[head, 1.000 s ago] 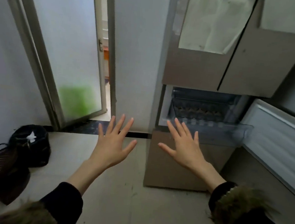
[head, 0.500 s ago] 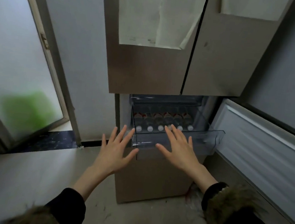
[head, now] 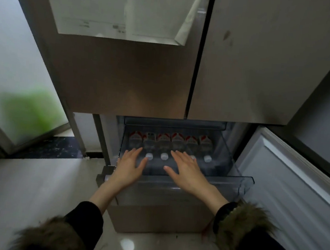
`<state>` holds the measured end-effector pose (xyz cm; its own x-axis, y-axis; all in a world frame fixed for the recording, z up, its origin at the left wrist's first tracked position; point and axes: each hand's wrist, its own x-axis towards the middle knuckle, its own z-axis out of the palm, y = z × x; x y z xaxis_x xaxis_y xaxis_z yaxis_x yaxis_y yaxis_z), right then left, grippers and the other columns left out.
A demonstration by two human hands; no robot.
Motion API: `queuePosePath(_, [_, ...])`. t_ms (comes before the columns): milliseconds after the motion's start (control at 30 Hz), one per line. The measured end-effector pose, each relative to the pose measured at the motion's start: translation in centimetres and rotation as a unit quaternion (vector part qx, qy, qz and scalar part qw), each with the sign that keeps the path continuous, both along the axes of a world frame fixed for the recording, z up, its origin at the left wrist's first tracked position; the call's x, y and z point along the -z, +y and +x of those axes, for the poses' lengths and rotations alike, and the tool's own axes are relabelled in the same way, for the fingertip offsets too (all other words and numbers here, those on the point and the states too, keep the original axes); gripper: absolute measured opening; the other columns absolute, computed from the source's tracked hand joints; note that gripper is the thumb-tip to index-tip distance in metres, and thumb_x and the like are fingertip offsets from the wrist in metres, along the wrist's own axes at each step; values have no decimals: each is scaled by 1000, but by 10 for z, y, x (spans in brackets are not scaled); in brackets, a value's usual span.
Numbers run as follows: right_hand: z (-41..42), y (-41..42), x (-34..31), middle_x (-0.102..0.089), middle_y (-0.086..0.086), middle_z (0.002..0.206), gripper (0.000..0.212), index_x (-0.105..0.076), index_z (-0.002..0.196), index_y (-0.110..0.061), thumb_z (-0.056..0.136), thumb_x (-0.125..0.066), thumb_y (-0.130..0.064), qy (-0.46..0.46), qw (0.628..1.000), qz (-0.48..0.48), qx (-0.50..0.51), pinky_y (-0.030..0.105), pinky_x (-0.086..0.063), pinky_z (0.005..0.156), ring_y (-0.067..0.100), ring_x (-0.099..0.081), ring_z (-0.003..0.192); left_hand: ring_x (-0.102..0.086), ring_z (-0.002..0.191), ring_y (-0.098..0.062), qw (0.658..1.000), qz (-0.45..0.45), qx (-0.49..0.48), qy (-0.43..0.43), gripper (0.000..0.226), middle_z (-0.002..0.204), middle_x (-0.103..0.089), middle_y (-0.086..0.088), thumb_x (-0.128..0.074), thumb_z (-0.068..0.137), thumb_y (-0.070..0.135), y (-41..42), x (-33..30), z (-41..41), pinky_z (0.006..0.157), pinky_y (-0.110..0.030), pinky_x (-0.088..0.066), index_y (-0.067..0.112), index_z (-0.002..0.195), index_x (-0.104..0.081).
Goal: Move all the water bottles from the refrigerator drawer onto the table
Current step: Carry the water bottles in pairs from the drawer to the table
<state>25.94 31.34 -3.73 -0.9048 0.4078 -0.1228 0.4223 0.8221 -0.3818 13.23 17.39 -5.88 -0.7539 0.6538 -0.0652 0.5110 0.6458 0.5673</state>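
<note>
1. Water bottles (head: 169,143) lie in a row inside the pulled-out clear refrigerator drawer (head: 233,182), six of them side by side, their white caps pointing toward the near side and their red-and-white labels at the far end.
2. Left hand (head: 129,166) is stretched out flat over the near left part of the drawer, fingers spread and released, holding nothing; its fingertips reach the leftmost bottles, and whether they touch them cannot be told.
3. Right hand (head: 187,170) is likewise open and flat, fingers loosely spread, over the middle of the drawer; it covers the neck of one bottle right of centre, and contact cannot be told.
4. Two white caps show in the gap between the two hands, and one more cap shows to the right of the right hand.
5. Both forearms come out of dark sleeves with brown fur cuffs (head: 245,217) at the near edge.
6. Above the drawer the two upper refrigerator doors (head: 244,72) are shut, and a sheet of pale paper (head: 120,9) hangs on the left one.
7. An open lower door (head: 294,186) with a white ribbed inner face stands to the right of the drawer.
8. Frosted glass door (head: 15,72) with a blurred green patch behind it stands at the far left, above a pale tiled floor (head: 34,189).
</note>
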Motion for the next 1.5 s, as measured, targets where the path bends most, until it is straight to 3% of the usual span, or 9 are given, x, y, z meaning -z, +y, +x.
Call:
queuePosePath(133, [-39, 24, 10, -25, 7, 154, 60, -24, 147, -13, 97, -39, -43, -22, 998, -37, -39, 38, -15, 116, 24, -19, 143, -29, 138, -30, 999, -1, -30, -18, 51, 148, -32, -17, -40, 97, 26, 44, 17, -23, 113, -35, -23, 5, 142, -30])
queuePosePath(267, [-82, 34, 33, -23, 11, 154, 59, -21, 148, -8, 99, -40, -34, -45, 986, -157, -19, 34, -21, 113, 27, -23, 141, -16, 141, -35, 989, -130, -17, -74, 58, 152, -16, -22, -40, 95, 18, 67, 50, -50, 116, -39, -15, 5, 146, -16])
queuePosePath(400, [-124, 42, 64, -36, 14, 148, 46, -35, 142, -6, 100, -35, -26, -83, 963, -253, 38, 34, -30, 110, 30, -34, 135, -14, 141, -36, 977, -159, -65, -126, 61, 150, -13, -26, -41, 93, 12, 78, 65, -76, 115, -35, -15, -3, 144, -10])
queuePosePath(633, [-168, 37, 98, -52, 19, 133, 36, -50, 127, 1, 99, -35, -16, -100, 953, -267, 106, 30, -40, 94, 32, -49, 121, 8, 143, -36, 957, -213, -82, -178, 73, 151, 15, -30, -40, 96, 14, 83, 83, -94, 117, -32, -3, -12, 140, 12])
queuePosePath(733, [-177, 37, 107, -51, 21, 131, 34, -50, 125, 2, 98, -36, -11, -69, 916, -356, 172, 36, -43, 96, 34, -50, 120, 12, 142, -38, 952, -220, -91, -195, 77, 149, 18, -32, -41, 95, 16, 86, 87, -97, 117, -33, 0, -14, 139, 14])
queuePosePath(867, [-182, 42, 116, -47, 10, 137, 32, -46, 129, -10, 98, -40, -11, -21, 791, -553, 262, 38, -46, 95, 27, -47, 123, 6, 143, -38, 956, -198, -93, -195, 79, 150, 13, -31, -45, 92, 11, 92, 84, -95, 118, -35, -3, -12, 140, 13])
queuePosePath(967, [-185, 42, 120, -48, 10, 135, 32, -46, 129, -10, 97, -43, -11, -8, 783, -564, 264, 33, -46, 89, 25, -49, 120, 0, 143, -36, 956, -185, -105, -204, 82, 152, 9, -26, -47, 89, 5, 89, 86, -99, 117, -33, -9, -8, 141, 16])
queuePosePath(1267, [-164, 52, 122, -58, 14, 124, 22, -56, 110, -10, 89, -55, -5, -40, 800, -531, 278, 28, -51, 74, 20, -55, 97, -21, 140, -34, 955, -201, -94, -198, 55, 150, -18, -26, -39, 94, 5, 85, 79, -86, 112, -31, -21, -6, 142, -15])
queuePosePath(1500, [-164, 48, 122, -56, 15, 128, 43, -46, 129, -4, 88, -60, -6, -57, 778, -543, 309, 24, -52, 68, 25, -59, 112, -46, 121, -33, 947, -16, -180, -267, 33, 128, -51, -23, -37, 92, -2, 89, 81, -85, 98, -35, -39, -5, 123, -47])
